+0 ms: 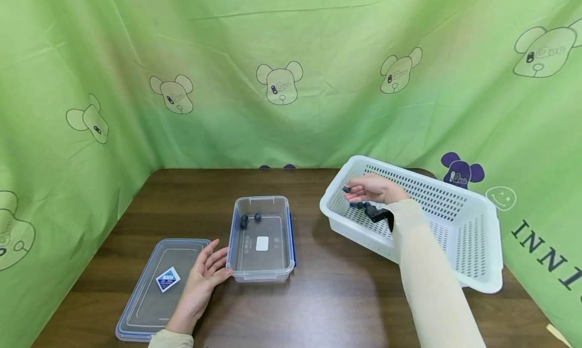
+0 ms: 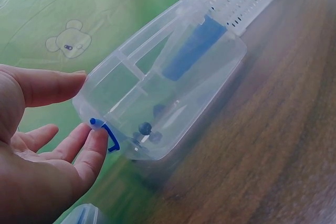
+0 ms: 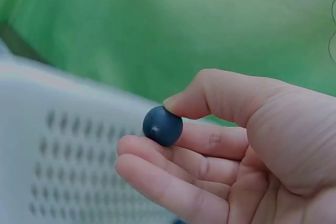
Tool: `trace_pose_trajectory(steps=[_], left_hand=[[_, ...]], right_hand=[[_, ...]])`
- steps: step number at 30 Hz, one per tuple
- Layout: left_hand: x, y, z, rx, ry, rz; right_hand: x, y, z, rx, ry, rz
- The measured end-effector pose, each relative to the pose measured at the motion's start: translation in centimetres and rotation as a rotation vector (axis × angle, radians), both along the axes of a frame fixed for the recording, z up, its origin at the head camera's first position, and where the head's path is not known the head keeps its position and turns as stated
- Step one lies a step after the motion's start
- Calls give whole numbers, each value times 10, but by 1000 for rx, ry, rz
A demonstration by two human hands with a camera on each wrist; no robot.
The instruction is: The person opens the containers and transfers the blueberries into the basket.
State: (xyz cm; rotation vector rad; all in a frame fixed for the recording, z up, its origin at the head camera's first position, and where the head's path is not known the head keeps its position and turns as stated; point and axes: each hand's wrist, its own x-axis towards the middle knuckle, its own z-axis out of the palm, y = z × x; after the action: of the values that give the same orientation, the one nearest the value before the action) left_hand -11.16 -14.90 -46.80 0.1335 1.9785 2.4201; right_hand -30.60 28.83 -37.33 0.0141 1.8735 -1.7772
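My right hand (image 1: 375, 188) is raised over the left end of the white basket (image 1: 493, 237). Between its thumb and fingers it pinches a round, dark blue blueberry (image 3: 163, 126). Several more blueberries (image 1: 360, 205) lie on the basket floor below. My left hand (image 1: 206, 269) is at the left side of a clear plastic container (image 1: 261, 276), with relaxed fingers. In the left wrist view its thumb touches the rim and its fingertips rest by a blue clip (image 2: 112, 137). Inside the container, 3 blueberries (image 1: 257, 217) sit toward the far left.
A clear lid (image 1: 150, 297) with a blue edge and a diamond-shaped label lies left of the container, partly behind my left hand. All stand on a dark wooden table (image 1: 318, 307). A green printed curtain (image 1: 227, 131) hangs along the back and sides.
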Motion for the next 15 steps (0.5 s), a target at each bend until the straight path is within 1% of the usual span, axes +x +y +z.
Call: trace_pose_trajectory(steps=[4,8,10,11,13,15], left_hand=[[0,0,0,3,3,-1],[0,0,0,2,3,-1],[0,0,1,0,1,1],[0,0,1,1,0,3],[0,0,1,0,-5,5],[-1,1,1,-4,-8,3]], right_hand=[[0,14,-9,74,-40,-7],[1,22,-16,138,-129,-27],[1,26,-20,180,-150,-22],[1,28,-22,211,-154,-22],[2,31,-25,304,-133,-1],[4,33,-26,434,-89,63]])
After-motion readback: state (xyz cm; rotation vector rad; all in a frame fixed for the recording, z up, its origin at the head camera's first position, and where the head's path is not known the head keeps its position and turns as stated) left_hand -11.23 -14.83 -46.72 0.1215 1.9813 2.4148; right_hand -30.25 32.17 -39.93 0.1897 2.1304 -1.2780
